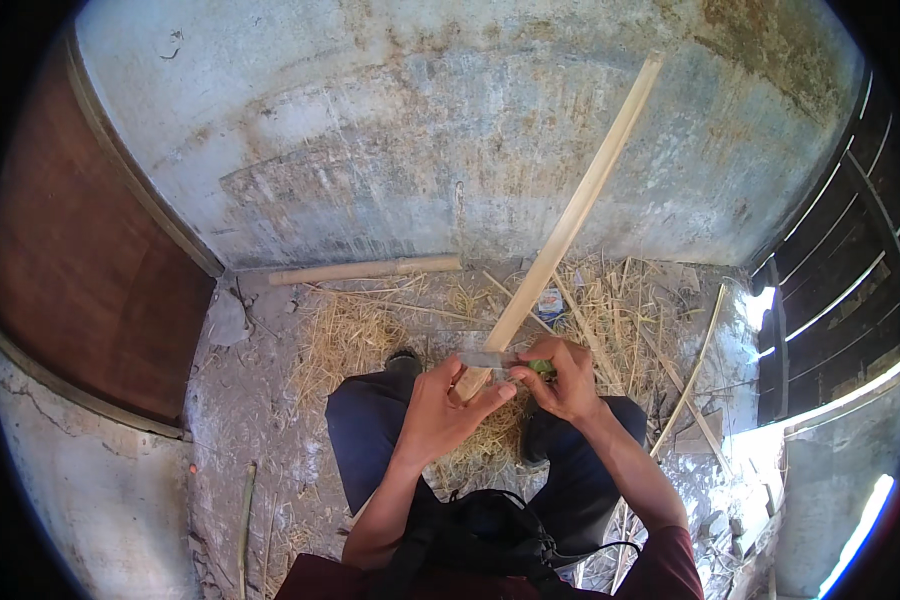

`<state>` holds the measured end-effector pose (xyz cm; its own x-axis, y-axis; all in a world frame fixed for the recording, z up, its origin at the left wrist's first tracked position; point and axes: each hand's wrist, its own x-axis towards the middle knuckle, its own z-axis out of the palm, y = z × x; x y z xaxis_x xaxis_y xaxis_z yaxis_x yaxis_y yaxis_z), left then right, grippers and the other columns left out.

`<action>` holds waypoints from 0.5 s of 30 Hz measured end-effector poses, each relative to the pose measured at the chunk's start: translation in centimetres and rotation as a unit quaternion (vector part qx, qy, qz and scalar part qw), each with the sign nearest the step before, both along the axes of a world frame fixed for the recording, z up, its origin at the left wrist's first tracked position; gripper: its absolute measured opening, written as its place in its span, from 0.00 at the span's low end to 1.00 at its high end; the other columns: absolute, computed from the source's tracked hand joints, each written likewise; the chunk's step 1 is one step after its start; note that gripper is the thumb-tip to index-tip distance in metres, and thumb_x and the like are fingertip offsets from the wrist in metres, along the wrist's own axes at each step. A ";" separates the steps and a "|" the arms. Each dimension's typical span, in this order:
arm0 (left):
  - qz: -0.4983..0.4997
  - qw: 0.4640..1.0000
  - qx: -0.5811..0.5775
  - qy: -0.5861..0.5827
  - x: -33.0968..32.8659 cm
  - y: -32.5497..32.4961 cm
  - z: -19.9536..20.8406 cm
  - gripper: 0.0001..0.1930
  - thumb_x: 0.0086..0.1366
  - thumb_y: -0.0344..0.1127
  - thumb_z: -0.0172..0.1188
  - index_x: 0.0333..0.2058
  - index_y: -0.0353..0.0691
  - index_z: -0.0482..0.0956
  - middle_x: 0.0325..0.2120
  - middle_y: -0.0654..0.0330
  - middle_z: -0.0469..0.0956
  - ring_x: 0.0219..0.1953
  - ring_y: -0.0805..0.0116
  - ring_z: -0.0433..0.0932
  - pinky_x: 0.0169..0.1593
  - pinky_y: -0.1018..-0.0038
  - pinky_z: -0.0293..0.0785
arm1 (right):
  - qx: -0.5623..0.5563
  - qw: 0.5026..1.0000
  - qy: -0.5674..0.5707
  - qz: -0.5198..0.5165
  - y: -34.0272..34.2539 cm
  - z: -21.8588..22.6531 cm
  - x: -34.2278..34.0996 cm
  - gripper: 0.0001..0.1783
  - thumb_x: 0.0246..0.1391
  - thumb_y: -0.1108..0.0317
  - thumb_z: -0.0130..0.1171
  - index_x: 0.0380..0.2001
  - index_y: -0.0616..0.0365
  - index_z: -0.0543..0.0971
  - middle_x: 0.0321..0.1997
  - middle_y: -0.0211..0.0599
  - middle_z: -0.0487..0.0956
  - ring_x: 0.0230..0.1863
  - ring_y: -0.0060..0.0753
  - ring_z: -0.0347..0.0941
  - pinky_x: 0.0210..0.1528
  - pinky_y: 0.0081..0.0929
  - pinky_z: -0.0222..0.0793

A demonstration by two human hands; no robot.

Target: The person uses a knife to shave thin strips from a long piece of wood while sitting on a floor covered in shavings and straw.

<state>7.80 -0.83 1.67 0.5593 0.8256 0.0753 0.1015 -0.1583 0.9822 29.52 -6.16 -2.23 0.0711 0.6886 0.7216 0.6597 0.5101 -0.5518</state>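
Observation:
In front of my knees, both hands are together over the lower end of a long pale wooden strip [567, 222]. A small flat, greyish, see-through thing [485, 359], with the look of a plastic pouch, spans the gap between them; its exact kind I cannot make out. My left hand [442, 412] has its fingers and thumb closed at the thing's left side. At the other end my right hand [571, 385] pinches it, with a bit of green [542, 368] showing by the fingers. The strip rises away from me and leans toward the wall.
A stained wall [400, 150] stands ahead, with a bamboo pole [365, 270] along its foot. Straw and shavings [345, 340] litter the floor. Thin strips [692, 370] lie at the right, near a dark slatted panel [835, 270]. A brown door [90, 250] is at the left.

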 end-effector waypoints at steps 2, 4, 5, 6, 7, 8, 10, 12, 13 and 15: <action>-0.008 1.000 0.017 -0.013 0.2 0.2 -0.7 0.18 0.68 0.40 0.77 0.47 0.32 0.86 0.32 0.63 0.83 0.33 0.82 0.77 0.34 0.75 0.75 | 0.010 1.000 -0.024 0.014 -0.1 0.0 -0.1 0.17 0.57 0.61 0.78 0.40 0.55 0.80 0.33 0.37 0.85 0.29 0.44 0.82 0.31 0.37 0.75; -0.017 0.999 0.034 -0.025 0.3 0.3 -0.8 0.18 0.67 0.40 0.78 0.47 0.32 0.87 0.33 0.63 0.84 0.34 0.81 0.79 0.35 0.74 0.76 | 0.005 0.999 -0.042 0.034 -0.2 0.1 -0.3 0.17 0.55 0.62 0.79 0.39 0.55 0.81 0.31 0.36 0.84 0.28 0.44 0.81 0.30 0.38 0.73; -0.024 0.999 0.046 -0.008 0.3 0.3 -0.4 0.15 0.68 0.37 0.76 0.47 0.33 0.88 0.38 0.64 0.84 0.36 0.82 0.78 0.35 0.77 0.74 | 0.004 0.999 -0.042 0.033 -0.2 0.1 -0.3 0.17 0.55 0.62 0.79 0.39 0.55 0.81 0.31 0.36 0.84 0.28 0.44 0.81 0.30 0.38 0.73; -0.032 0.998 0.057 0.009 0.3 0.3 -0.3 0.12 0.70 0.35 0.74 0.47 0.34 0.90 0.42 0.65 0.83 0.37 0.83 0.77 0.36 0.80 0.72 | -0.001 0.998 -0.033 0.046 -0.3 0.0 -0.2 0.16 0.55 0.63 0.79 0.39 0.55 0.81 0.31 0.37 0.83 0.28 0.43 0.81 0.30 0.38 0.73; -0.031 0.998 0.058 0.010 0.1 0.3 -0.2 0.12 0.70 0.35 0.74 0.47 0.34 0.90 0.42 0.65 0.83 0.37 0.83 0.77 0.36 0.80 0.72 | -0.005 0.998 -0.023 0.060 -0.2 0.0 -0.3 0.15 0.55 0.64 0.78 0.38 0.56 0.81 0.31 0.37 0.83 0.28 0.43 0.81 0.29 0.38 0.73; -0.039 0.997 0.064 -0.001 0.0 0.3 -0.2 0.11 0.70 0.35 0.74 0.46 0.35 0.90 0.42 0.66 0.83 0.36 0.83 0.76 0.34 0.80 0.70 | -0.004 0.998 -0.023 0.061 -0.2 0.0 -0.3 0.15 0.55 0.64 0.78 0.38 0.56 0.81 0.31 0.37 0.83 0.28 0.43 0.81 0.29 0.38 0.73; -0.048 0.996 0.069 -0.011 -0.1 0.3 -0.1 0.11 0.70 0.35 0.74 0.46 0.36 0.90 0.41 0.66 0.83 0.35 0.84 0.75 0.33 0.80 0.69 | 0.001 0.996 -0.031 0.083 -0.3 0.1 -0.2 0.14 0.55 0.66 0.78 0.39 0.56 0.82 0.31 0.38 0.83 0.28 0.43 0.81 0.29 0.38 0.73; -0.057 0.996 0.069 -0.019 0.0 0.2 -0.1 0.11 0.71 0.36 0.74 0.46 0.35 0.90 0.40 0.68 0.82 0.31 0.86 0.71 0.28 0.80 0.61 | 0.005 0.996 -0.021 0.089 -0.3 0.0 -0.3 0.13 0.55 0.67 0.77 0.39 0.55 0.82 0.31 0.38 0.83 0.28 0.42 0.81 0.29 0.37 0.73; -0.058 0.996 0.069 -0.018 0.0 0.2 0.0 0.11 0.71 0.36 0.74 0.46 0.35 0.90 0.40 0.68 0.82 0.31 0.86 0.71 0.28 0.80 0.61 | 0.008 0.995 -0.012 0.095 -0.3 0.0 -0.3 0.13 0.55 0.67 0.77 0.39 0.55 0.82 0.31 0.38 0.82 0.28 0.42 0.81 0.29 0.37 0.73; -0.057 0.996 0.064 -0.018 0.1 0.1 0.2 0.11 0.72 0.37 0.72 0.45 0.36 0.91 0.38 0.70 0.82 0.27 0.88 0.66 0.26 0.78 0.56 | 0.014 0.996 -0.016 0.091 -0.3 0.0 -0.2 0.13 0.55 0.66 0.77 0.38 0.55 0.83 0.31 0.38 0.82 0.27 0.41 0.81 0.29 0.36 0.73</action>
<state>7.94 -0.70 1.87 0.6434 0.7395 0.1979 0.0401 -0.2908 0.9560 29.32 -6.49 -2.24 -0.0760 0.6681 0.7402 0.5721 0.6372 -0.5164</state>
